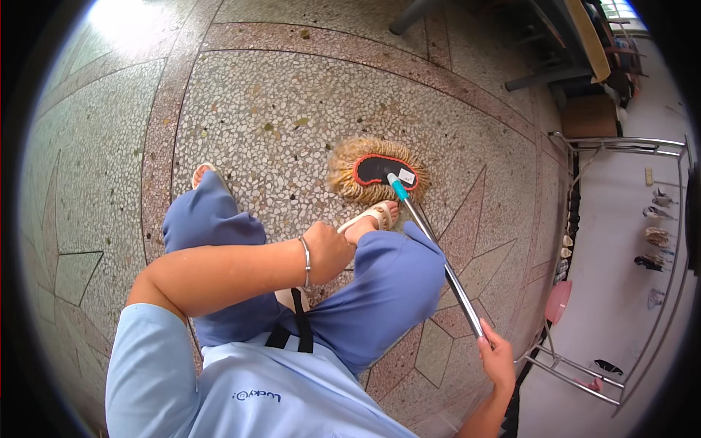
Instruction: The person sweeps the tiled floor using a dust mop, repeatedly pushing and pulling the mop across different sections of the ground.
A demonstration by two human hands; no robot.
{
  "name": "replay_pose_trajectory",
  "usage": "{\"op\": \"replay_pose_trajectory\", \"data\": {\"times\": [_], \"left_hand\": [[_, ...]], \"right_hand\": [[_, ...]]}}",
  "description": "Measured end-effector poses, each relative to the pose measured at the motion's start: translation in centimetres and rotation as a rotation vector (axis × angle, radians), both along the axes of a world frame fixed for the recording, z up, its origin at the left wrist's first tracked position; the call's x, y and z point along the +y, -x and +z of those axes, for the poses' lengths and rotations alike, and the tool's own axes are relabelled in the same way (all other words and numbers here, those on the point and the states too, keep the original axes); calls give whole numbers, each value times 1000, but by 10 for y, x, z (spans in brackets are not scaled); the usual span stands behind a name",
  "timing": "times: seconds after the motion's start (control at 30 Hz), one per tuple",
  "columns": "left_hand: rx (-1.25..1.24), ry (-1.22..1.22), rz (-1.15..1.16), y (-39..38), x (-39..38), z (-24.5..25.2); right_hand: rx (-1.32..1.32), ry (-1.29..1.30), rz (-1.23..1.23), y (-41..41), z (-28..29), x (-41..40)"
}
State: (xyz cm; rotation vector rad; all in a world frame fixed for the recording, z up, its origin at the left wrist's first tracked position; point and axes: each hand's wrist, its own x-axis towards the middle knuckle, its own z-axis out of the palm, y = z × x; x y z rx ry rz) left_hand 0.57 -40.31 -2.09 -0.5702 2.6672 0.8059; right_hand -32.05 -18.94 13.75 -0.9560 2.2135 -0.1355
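A dust mop with a shaggy tan fringe and a black, red-edged top (372,169) lies on the terrazzo floor (263,137), just beyond my right foot. From its teal joint a chrome mop handle (438,246) slants down to the right past my right knee. My right hand (495,353) is closed around the handle near its visible end. Across my lap reaches my left arm, a silver bangle (306,260) on its wrist. The closed left hand (328,252) is beside my right knee; whether it holds anything is hidden.
A metal rack (624,143) stands at the right by the white wall, with a pink basin (558,302) and shoes along its side. Dark furniture legs (531,80) stand on the floor at the upper right. Several small items hang near the wall.
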Motion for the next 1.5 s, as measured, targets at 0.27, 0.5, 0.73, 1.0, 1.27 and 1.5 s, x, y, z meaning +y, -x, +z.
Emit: {"op": "replay_pose_trajectory", "data": {"times": [0.27,0.5,0.73,1.0,1.27,1.5], "left_hand": [[-28,-34,27,10,-2,16],[-46,-16,33,8,-11,8],[-75,-104,120,-7,-27,3],[-7,43,308,-8,-45,-12],[8,23,96,0,-4,-12],[58,18,56,-3,10,-6]], "right_hand": [[145,51,214,-10,-50,-132],[181,148,311,-10,-109,-300],[177,263,270,-75,-180,-375],[220,172,493,-67,-126,-260],[-168,95,18,-18,-3,-116],[-28,289,76,-51,-20,-173]]}}
